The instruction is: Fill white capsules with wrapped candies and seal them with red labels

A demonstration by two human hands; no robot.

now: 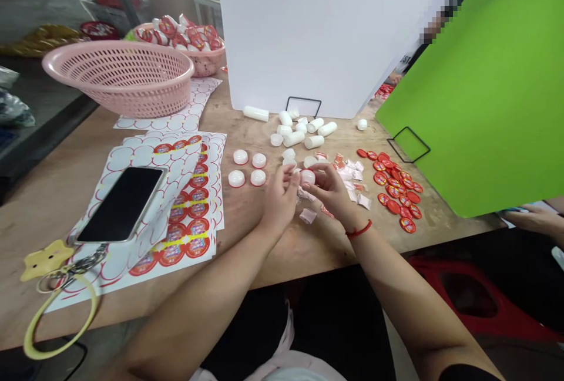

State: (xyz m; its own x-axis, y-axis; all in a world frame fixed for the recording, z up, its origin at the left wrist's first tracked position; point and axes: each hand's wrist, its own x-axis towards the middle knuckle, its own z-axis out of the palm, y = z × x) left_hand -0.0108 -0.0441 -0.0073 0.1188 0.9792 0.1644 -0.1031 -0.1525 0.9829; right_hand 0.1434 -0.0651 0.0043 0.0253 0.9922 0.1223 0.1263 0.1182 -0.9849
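Note:
My right hand, with a red string at its wrist, grips a small white round container with a reddish edge between thumb and fingers. Beside it, my left hand has its fingers closed together; a whitish bit shows at the tips, too small to name. Left of my hands stand several white domed containers with red rims. Small pink-and-white wrapped packets lie under and right of my hands. Behind them are white plastic capsule shells, some nested into tubes. Red round printed discs are scattered to the right.
Sticker sheets cover the left side, with a phone and a yellow ring keychain on them. A pink basket stands behind; another basket holds finished-looking containers. White and green boards stand upright. A person's hand shows far right.

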